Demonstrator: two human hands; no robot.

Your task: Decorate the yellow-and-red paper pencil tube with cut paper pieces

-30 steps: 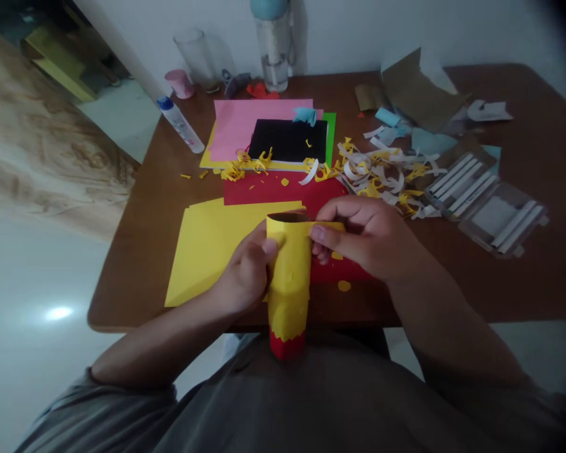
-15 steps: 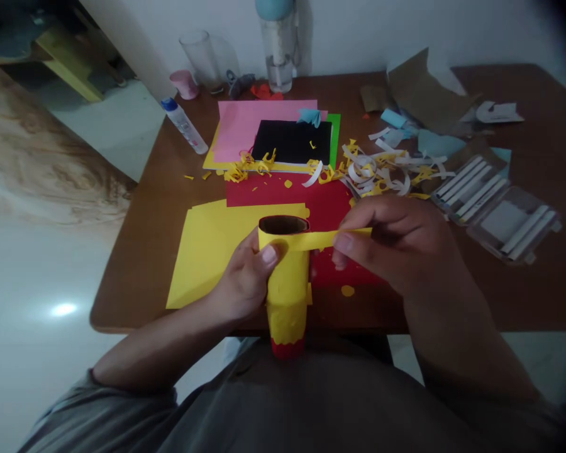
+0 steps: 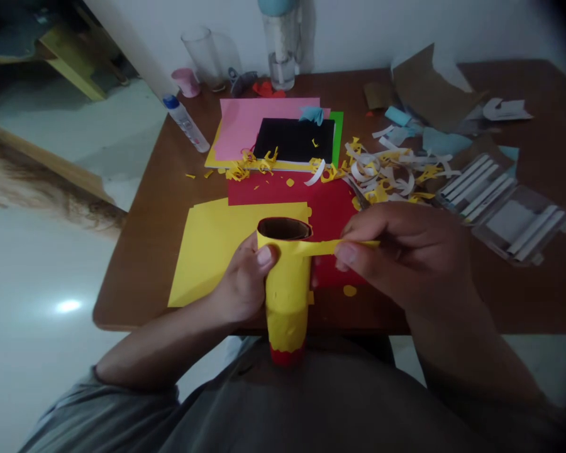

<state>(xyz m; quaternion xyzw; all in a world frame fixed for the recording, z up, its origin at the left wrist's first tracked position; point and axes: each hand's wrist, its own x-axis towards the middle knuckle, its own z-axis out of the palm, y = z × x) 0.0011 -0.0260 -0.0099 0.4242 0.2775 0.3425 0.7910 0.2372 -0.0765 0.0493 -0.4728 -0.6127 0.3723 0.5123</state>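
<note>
My left hand [image 3: 245, 283] is wrapped round a cardboard tube [image 3: 287, 296] covered in yellow paper, with a red band at its lower end and its dark opening facing the table. My right hand [image 3: 400, 251] pinches a narrow yellow paper strip [image 3: 330, 246] that runs from the tube's upper rim out to the right. The tube is held upright over the table's near edge, above my lap. A yellow sheet [image 3: 212, 242] and a red sheet [image 3: 327, 201] lie flat just behind the tube.
A brown wooden table [image 3: 151, 207] carries a pink, black and green paper stack [image 3: 249, 126], a glue bottle [image 3: 185, 123], yellow and white paper scraps [image 3: 387, 173], a clear plastic case [image 3: 500, 207], torn cardboard [image 3: 429, 88], a glass [image 3: 199, 55] and a water bottle [image 3: 279, 44].
My right hand has moved to the right, drawing the yellow strip out from the tube's rim. The left hand keeps its grip on the tube.
</note>
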